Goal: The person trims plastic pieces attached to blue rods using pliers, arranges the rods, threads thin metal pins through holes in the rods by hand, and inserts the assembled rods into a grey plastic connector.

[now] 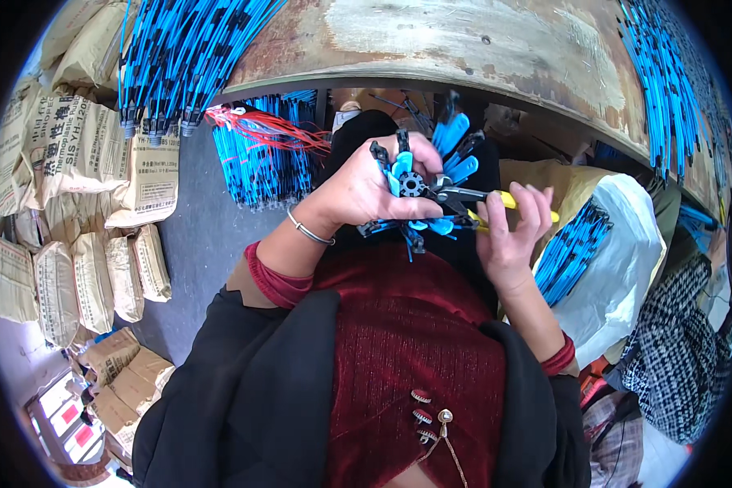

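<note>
My left hand (356, 189) is closed around a blue-and-black assembly with a round black hub (411, 185). Blue blades and black jointed arms fan out from that hub on all sides. The thumb lies along its lower edge, while the other fingers are partly hidden behind it. In my right hand (508, 244) is a pair of pliers (467, 195) with yellow handles, held from the right with fingers wrapped over the grips. The metal jaws reach the right side of the hub, among the arms. Whether they pinch a part there I cannot tell.
A worn wooden bench (431, 37) spans the far side, with bundles of blue rods (195, 57) at its left and more blue rods (663, 81) at its right. A white sack (626, 268) holds blue pieces. Paper sacks (73, 154) are stacked left; red strips (276, 130) lie under the bench.
</note>
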`<act>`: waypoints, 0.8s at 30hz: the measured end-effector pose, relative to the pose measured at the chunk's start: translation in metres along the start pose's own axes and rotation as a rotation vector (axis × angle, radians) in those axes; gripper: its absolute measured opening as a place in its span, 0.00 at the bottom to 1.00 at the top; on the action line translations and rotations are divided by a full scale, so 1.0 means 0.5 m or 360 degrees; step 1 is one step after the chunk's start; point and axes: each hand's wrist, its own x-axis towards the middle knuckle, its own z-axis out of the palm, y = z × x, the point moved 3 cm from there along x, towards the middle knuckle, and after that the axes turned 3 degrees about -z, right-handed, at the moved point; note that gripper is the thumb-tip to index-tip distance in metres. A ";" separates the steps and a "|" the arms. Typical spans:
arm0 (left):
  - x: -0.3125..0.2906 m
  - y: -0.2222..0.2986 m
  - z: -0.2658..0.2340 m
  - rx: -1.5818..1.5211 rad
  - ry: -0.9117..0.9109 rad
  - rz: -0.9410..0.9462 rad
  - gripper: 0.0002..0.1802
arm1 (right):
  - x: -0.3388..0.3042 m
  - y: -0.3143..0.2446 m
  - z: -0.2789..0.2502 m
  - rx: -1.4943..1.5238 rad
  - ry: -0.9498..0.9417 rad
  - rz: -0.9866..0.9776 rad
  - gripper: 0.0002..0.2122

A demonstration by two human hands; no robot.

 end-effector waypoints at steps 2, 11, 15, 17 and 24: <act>0.006 0.000 -0.011 0.0033 -0.0001 0.0140 0.19 | -0.007 -0.005 0.007 0.0155 -0.0092 0.0075 0.23; 0.022 0.003 -0.007 0.0064 -0.0368 0.0150 0.20 | 0.063 0.064 -0.084 0.1251 -0.1165 0.0108 0.27; 0.027 0.004 0.008 -0.0035 -0.0506 0.0083 0.20 | 0.063 0.079 -0.036 0.2278 -0.2088 0.0802 0.29; 0.024 0.007 -0.002 -0.0079 -0.0512 0.0087 0.21 | 0.016 0.055 0.012 0.2562 -0.2168 0.0885 0.29; 0.018 -0.008 -0.022 -0.0181 -0.0686 0.0229 0.21 | -0.021 0.035 0.052 0.3156 -0.2199 0.1080 0.27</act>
